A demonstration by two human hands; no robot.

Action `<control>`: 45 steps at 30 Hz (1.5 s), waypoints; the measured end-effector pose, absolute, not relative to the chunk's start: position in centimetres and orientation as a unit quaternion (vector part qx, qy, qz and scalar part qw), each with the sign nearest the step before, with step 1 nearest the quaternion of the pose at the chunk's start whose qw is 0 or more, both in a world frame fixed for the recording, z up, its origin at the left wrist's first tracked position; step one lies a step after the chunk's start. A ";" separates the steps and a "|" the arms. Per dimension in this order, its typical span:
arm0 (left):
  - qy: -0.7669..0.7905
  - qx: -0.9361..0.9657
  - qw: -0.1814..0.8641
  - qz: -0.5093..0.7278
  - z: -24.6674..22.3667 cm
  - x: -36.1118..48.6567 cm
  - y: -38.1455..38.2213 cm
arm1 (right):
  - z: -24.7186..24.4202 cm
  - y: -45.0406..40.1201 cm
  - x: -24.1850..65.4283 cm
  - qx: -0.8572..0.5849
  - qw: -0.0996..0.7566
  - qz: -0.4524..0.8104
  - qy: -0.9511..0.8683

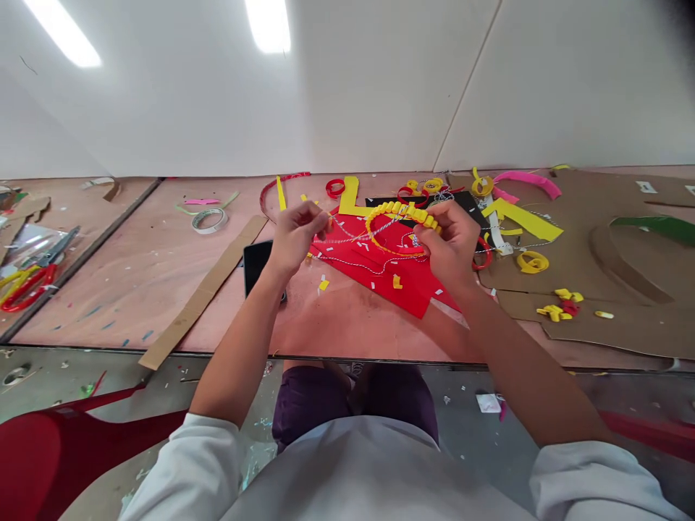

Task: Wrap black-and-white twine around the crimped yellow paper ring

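My right hand [453, 235] pinches a yellow ring of folded paper [374, 217] by its right side, above the table. A black-and-white string [355, 239] runs from the ring toward my left hand [298, 235], whose fingertips are pinched together on it. Beneath both hands lie red sheets [399, 289] strewn with small white paper scraps. One loose yellow folded piece [397, 281] rests on the red sheet. Behind the ring, a black sheet [470, 206] is partly covered by more string.
A phone [255, 264] lies left of the red sheets, beside a long cardboard strip [206, 289]. Further left are a tape roll [209, 221] and red-handled scissors [32, 289]. Brown cardboard [586, 275] with yellow paper coils [532, 262] covers the right side. A white wall [369, 101] rises behind.
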State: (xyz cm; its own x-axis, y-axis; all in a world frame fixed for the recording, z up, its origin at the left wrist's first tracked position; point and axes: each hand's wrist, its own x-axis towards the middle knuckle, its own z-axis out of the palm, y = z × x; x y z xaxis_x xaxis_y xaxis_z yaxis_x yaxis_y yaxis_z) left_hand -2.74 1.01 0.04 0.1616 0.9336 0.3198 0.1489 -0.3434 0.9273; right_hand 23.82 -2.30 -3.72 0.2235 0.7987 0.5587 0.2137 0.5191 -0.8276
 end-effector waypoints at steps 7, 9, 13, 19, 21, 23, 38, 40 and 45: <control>0.547 0.658 0.218 0.470 -1.0 -3.5 2.0 | -3.3 -2.8 23.6 -0.449 0.623 0.196 -0.610; 0.568 0.663 0.148 0.465 -1.5 -3.8 2.4 | -3.3 -2.8 23.6 -0.452 0.617 0.195 -0.614; 0.551 0.632 0.194 0.509 -2.3 -4.4 3.2 | -3.4 -2.7 23.7 -0.455 0.616 0.201 -0.612; 0.393 0.547 0.399 0.622 -1.5 -3.4 3.0 | -3.4 -2.7 23.5 -0.456 0.618 0.203 -0.608; 0.371 0.525 0.466 0.608 -0.9 -3.0 2.5 | -3.3 -2.8 23.4 -0.455 0.614 0.208 -0.611; 0.369 0.501 0.524 0.581 -0.4 -2.9 2.1 | -3.3 -2.9 23.4 -0.453 0.612 0.210 -0.614; 0.616 0.544 0.158 0.548 -1.6 -4.6 3.1 | -2.9 -3.2 23.3 -0.462 0.602 0.213 -0.616; 0.634 0.551 0.124 0.529 -2.1 -5.2 3.5 | -2.8 -3.2 23.2 -0.462 0.600 0.213 -0.617; 0.634 0.620 0.108 0.449 -3.1 -5.7 4.2 | -3.0 -3.1 23.3 -0.460 0.604 0.209 -0.616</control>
